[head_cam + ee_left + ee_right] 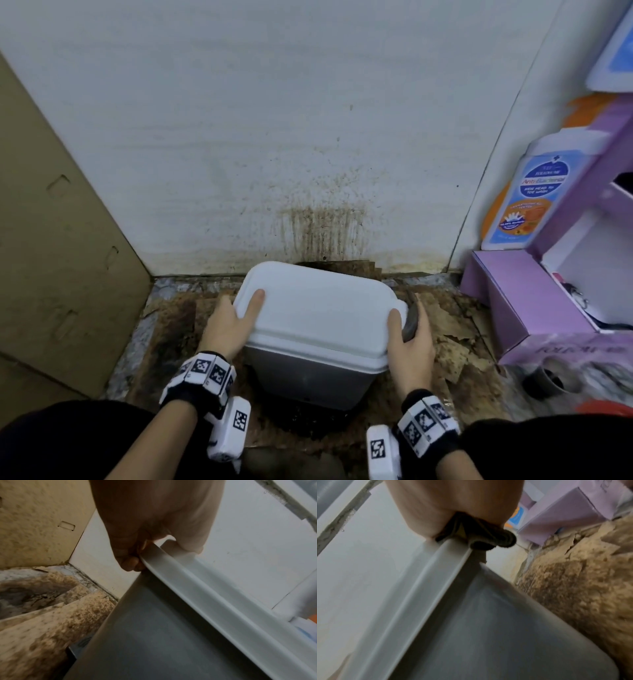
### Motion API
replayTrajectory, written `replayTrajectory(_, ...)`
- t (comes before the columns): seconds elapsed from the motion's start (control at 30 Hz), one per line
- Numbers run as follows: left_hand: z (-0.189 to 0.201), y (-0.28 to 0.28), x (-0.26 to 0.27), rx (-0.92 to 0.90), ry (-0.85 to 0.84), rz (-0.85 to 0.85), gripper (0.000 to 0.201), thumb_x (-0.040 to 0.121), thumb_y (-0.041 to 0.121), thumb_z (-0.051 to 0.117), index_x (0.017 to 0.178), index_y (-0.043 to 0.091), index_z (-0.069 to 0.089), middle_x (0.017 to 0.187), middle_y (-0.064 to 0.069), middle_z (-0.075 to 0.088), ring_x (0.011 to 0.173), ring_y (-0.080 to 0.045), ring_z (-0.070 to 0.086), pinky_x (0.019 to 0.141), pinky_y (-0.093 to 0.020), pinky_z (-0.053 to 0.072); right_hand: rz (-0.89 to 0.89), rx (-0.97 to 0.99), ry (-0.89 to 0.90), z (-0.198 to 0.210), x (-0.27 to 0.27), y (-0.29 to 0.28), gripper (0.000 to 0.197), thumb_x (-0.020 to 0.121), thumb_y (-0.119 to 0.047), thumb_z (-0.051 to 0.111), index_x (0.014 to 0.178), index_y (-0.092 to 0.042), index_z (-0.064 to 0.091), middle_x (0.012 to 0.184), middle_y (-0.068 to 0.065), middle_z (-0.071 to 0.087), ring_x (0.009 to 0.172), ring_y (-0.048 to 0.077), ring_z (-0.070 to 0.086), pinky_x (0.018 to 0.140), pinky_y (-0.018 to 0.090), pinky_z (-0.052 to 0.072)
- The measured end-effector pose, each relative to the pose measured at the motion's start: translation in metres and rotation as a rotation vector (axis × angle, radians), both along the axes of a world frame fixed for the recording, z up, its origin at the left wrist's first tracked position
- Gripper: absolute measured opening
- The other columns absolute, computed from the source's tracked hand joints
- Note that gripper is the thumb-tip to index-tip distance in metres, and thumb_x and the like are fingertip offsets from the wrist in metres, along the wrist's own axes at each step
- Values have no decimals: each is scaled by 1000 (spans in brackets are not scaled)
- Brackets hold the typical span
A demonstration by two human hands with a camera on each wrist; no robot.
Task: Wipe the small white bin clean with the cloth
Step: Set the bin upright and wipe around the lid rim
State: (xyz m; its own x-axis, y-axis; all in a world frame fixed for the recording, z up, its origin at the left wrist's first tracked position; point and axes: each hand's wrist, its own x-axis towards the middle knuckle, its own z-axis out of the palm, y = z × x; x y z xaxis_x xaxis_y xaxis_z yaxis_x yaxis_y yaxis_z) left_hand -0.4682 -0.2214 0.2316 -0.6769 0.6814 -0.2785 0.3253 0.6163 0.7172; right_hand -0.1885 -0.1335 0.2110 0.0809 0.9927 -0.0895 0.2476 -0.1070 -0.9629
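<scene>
Both hands were on the small white bin [318,329], one at each end of its lid [322,308]. It sat on the floor up against a white wall [274,120] that had brown drip stains running down right behind it, on top of some pretty grimy, stained cardboard [448,346]. The left hand [227,325] had its thumb lying flat on top of the lid, and the left wrist view showed its fingers [127,559] curled under the lid's rim, so it was properly gripping that edge. The right hand [412,346] was doing the same on the other side, thumb on top, but with the cloth [411,320] bunched between palm and bin; it looked dark grey and was squashed against the rim, with a fold of it poking out past the hand in the right wrist view. So that hand was clamped on the cloth and the lid edge together. A big brown cardboard sheet [51,240] leaned on the left, and a purple box [520,301] with a kids' wash bottle [534,192] stood to the right.
</scene>
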Motion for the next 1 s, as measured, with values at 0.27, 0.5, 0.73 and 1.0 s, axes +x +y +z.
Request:
replayTrajectory(0.27, 1, 30, -23, 65, 76, -51, 73, 88, 74, 45, 123, 11, 54, 121, -16, 60, 108, -33, 56, 89, -45, 45, -23, -18, 87, -17, -17, -42, 56, 107, -37, 33, 159, -27, 16, 165, -4, 17, 149, 16, 23, 105, 18, 19)
replayTrajectory(0.5, -14, 27, -26, 80, 85, 53, 77, 93, 72, 33, 134, 11, 55, 138, -23, 53, 128, -39, 50, 106, -50, 40, -44, -23, 170, -18, -8, -27, 50, 108, -27, 34, 157, -22, 25, 160, -2, 31, 145, 15, 31, 105, 20, 27)
replayTrajectory(0.73, -10, 18, 7, 29, -27, 225, 91, 92, 72, 37, 149, 2, 26, 153, -23, 27, 135, -42, 39, 109, -50, 34, -58, -42, 116, -8, 15, 29, 46, 107, -27, 37, 152, -17, 33, 155, 4, 40, 142, 22, 38, 104, 25, 28)
replayTrajectory(1.0, -8, 5, 64, 155, -579, 226, 84, 78, 67, 68, 145, 25, 41, 133, 4, 59, 114, -25, 61, 75, -39, 58, 508, -48, -92, 9, 2, 59, 45, 105, -42, 39, 149, -31, 38, 145, -8, 48, 124, 8, 51, 96, 29, 46)
